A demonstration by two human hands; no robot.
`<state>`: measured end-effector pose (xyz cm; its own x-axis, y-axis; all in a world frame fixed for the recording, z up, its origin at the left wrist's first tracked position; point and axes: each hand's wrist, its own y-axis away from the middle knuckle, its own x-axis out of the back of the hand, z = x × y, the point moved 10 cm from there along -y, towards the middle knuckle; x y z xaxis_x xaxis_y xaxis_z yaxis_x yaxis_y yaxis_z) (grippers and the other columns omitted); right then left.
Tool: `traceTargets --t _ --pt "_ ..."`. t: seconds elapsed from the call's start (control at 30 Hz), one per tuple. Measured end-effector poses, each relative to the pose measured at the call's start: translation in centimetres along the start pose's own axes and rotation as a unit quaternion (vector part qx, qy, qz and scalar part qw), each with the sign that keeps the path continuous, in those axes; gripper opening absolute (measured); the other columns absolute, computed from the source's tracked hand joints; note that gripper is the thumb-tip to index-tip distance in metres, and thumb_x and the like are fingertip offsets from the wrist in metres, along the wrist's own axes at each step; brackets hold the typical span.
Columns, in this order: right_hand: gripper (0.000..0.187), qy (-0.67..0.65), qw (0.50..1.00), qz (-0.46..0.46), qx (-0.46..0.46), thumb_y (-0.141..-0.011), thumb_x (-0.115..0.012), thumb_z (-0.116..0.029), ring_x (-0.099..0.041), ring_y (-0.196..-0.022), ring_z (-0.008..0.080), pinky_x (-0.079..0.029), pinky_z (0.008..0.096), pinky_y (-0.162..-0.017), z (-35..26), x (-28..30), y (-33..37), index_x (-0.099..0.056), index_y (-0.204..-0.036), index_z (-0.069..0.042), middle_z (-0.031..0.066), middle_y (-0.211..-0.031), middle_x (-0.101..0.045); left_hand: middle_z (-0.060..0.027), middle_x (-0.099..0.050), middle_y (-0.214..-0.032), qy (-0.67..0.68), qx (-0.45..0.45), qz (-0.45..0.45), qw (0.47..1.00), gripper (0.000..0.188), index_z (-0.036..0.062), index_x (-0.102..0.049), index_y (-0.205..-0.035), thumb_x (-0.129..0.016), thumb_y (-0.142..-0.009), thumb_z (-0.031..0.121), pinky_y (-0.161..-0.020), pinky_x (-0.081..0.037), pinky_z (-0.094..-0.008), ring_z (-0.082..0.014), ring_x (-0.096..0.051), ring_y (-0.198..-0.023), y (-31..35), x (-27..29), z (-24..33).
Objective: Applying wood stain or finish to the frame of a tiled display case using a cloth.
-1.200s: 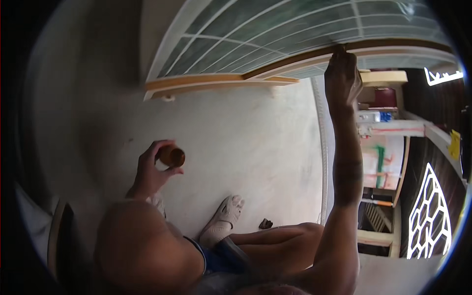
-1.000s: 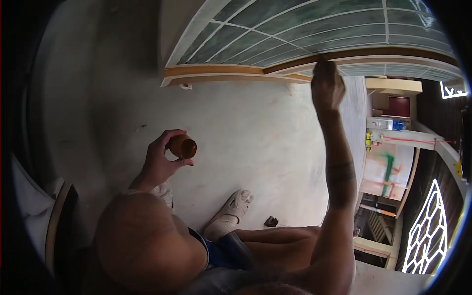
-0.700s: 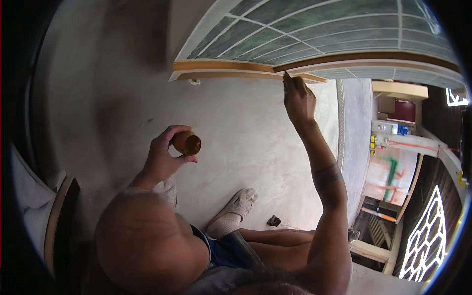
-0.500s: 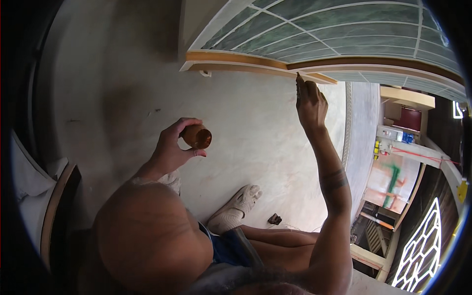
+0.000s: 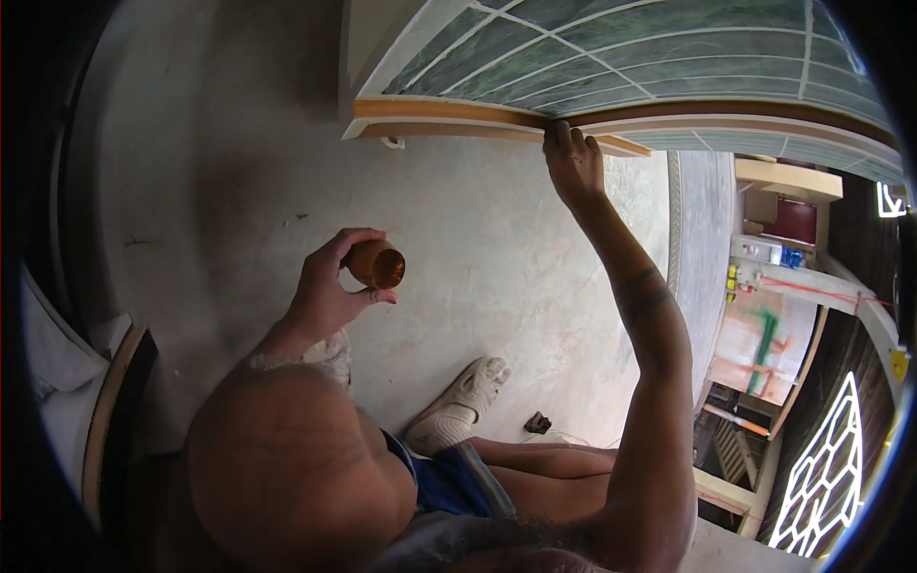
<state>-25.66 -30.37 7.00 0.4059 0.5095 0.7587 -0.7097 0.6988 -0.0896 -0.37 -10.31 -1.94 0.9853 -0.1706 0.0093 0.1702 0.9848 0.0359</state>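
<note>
An orange-brown cup (image 5: 374, 264) with an open round mouth sits in the grip of my left hand (image 5: 325, 272), tilted so its dark, glossy inside shows. The thumb is below it and the fingers are above. Up at the brown strip (image 5: 458, 112) along the edge of a green panel with white lines (image 5: 611, 57), my right hand (image 5: 576, 162) is closed with its fingertips against the strip. Whatever those fingers pinch is hidden by the hand.
Pale, stained floor (image 5: 458, 239) stretches beneath my hands. My foot in a light shoe (image 5: 465, 396) rests there, near a small dark scrap (image 5: 538, 422). A wood-edged white object (image 5: 95, 411) stands at the left. Shelves with bottles (image 5: 764, 253) and a glowing honeycomb light (image 5: 821, 477) are at the right.
My right hand has moved left and up onto the brown strip. The slim dark thing seen in its fingers before is now out of sight. My left hand holds the cup nearly still.
</note>
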Motion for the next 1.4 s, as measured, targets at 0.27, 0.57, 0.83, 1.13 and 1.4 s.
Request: traceTargets --t 0.27,0.57,0.83,1.13,1.4 --pt "0.013 0.043 0.996 -0.013 0.083 -0.078 -0.064 -0.012 -0.06 -0.086 0.0185 -0.049 0.0336 -0.07 0.3 0.7 -0.4 -0.065 -0.091 -0.008 0.0036 -0.091 -0.057 -0.0099 -0.067 -0.116 0.013 -0.017 0.031 0.999 0.073 0.0059 -0.057 -0.123 -0.095 -0.062 0.011 -0.095 -0.053 -0.0338 -0.0213 -0.066 -0.108 0.5 0.7 0.4" --pt "0.012 0.09 0.987 0.04 0.125 -0.077 -0.065 -0.011 -0.059 -0.083 0.0174 -0.048 0.0313 -0.066 5.8 9.7 -1.0 -0.066 -0.089 -0.007 0.0027 -0.091 -0.058 -0.0092 -0.065 -0.119 0.029 -0.017 0.024 0.999 0.072 0.005 -0.056 -0.124 -0.094 -0.063 0.009 -0.095 -0.053 -0.0337 -0.0202 -0.065 -0.109 0.4 -0.1 0.2" --pt "0.022 0.169 0.978 0.052 0.113 -0.081 -0.067 -0.014 -0.059 -0.079 0.0145 -0.048 0.0314 -0.063 12.8 17.8 -1.4 -0.067 -0.102 -0.009 0.0 -0.096 -0.062 -0.0105 -0.063 -0.122 0.032 -0.026 0.018 0.999 0.073 0.0054 -0.055 -0.125 -0.094 -0.063 0.007 -0.097 -0.054 -0.0354 -0.022 -0.063 -0.113 0.5 -1.2 0.1" --pt "0.019 0.321 0.935 0.098 0.116 -0.078 -0.066 -0.016 -0.058 -0.074 0.013 -0.047 0.0289 -0.059 21.3 29.3 -1.4 -0.066 -0.096 -0.009 0.0005 -0.088 -0.055 -0.0098 -0.06 -0.12 0.044 -0.025 -0.009 0.999 0.073 0.0023 -0.053 -0.124 -0.091 -0.062 -0.005 -0.101 -0.051 -0.0355 -0.0207 -0.06 -0.114 0.5 -2.2 -0.1" --pt "0.029 0.388 0.912 0.114 0.067 -0.085 -0.064 -0.017 -0.061 -0.078 0.0128 -0.051 0.0292 -0.064 29.4 37.0 -1.6 -0.067 -0.113 -0.012 0.0003 -0.091 -0.056 -0.0113 -0.06 -0.123 0.06 -0.018 -0.02 0.998 0.076 0.0023 -0.052 -0.123 -0.094 -0.061 0.001 -0.102 -0.051 -0.0352 -0.021 -0.06 -0.114 0.2 -3.5 0.1"
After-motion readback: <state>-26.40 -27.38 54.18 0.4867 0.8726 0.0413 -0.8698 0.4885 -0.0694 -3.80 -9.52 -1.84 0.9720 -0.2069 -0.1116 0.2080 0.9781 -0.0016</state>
